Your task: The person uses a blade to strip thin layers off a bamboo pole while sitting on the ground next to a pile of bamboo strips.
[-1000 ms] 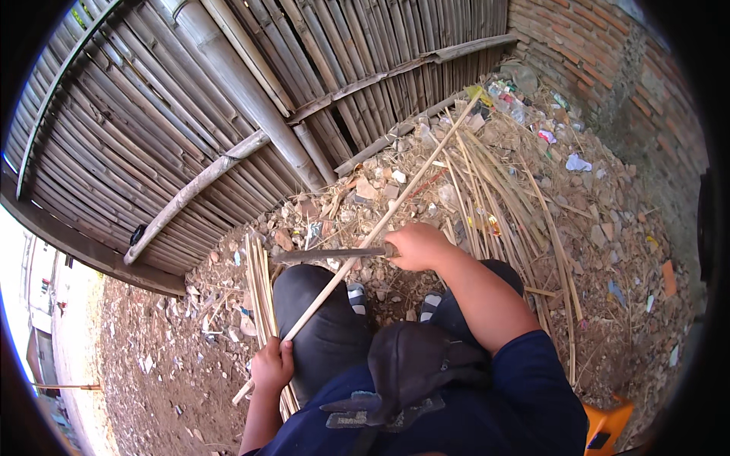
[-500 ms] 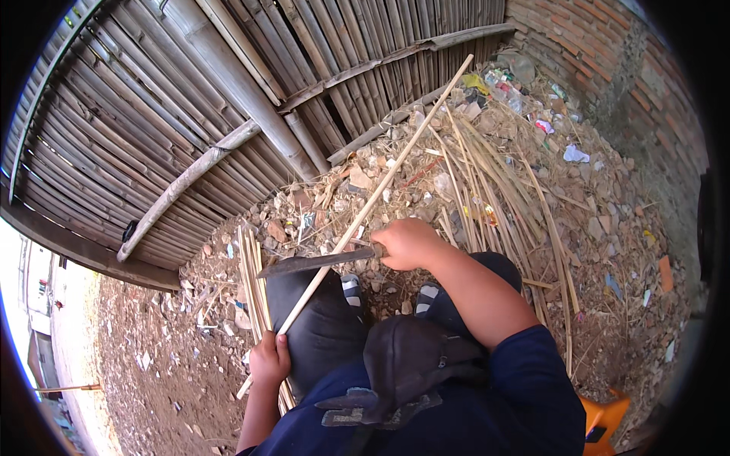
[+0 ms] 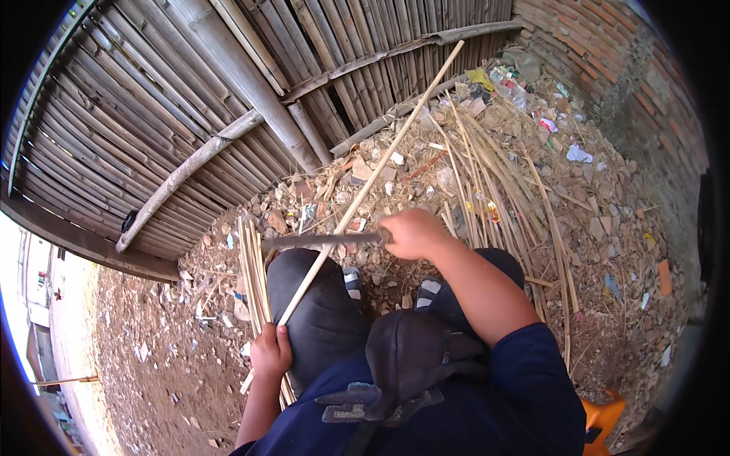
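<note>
Rubble margin [image 3: 289, 209] between bamboo wall [image 3: 163, 125] and blade [image 3: 300, 242]

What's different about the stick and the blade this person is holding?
The stick is pale; the blade is dark. The stick is much longer than the blade. The stick, in the left hand, slants; the blade, in the right hand, runs nearly level in the picture. Both are narrow.

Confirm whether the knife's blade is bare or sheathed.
Bare: from the right hand, the knife's dark blade extends leftward uncovered, crossing the long pale stick.
</note>
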Demonstrator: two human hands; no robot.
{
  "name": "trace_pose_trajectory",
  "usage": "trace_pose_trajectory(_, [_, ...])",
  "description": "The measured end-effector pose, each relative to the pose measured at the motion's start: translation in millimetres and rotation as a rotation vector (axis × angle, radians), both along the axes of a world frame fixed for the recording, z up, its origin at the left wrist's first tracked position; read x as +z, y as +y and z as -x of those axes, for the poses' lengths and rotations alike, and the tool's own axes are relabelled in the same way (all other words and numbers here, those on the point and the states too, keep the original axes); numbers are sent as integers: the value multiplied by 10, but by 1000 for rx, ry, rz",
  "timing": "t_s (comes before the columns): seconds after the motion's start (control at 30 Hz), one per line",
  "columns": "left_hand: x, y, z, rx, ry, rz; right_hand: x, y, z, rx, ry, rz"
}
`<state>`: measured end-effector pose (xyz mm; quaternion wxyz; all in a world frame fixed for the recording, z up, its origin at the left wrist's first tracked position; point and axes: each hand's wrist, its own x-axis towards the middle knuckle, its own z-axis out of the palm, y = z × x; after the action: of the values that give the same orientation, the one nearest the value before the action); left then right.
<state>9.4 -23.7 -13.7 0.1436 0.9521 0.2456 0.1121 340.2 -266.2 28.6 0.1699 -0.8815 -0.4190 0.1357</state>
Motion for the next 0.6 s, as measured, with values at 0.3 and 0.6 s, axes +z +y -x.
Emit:
trace_pose_trajectory(0.3, [36,24,-1,8,-1,-17,-145,-83,-332,-229,93,-190])
trace_pose_trajectory(0.6, [1,78,65,-39,20,-69,-57,-107,-272,-81,113,28])
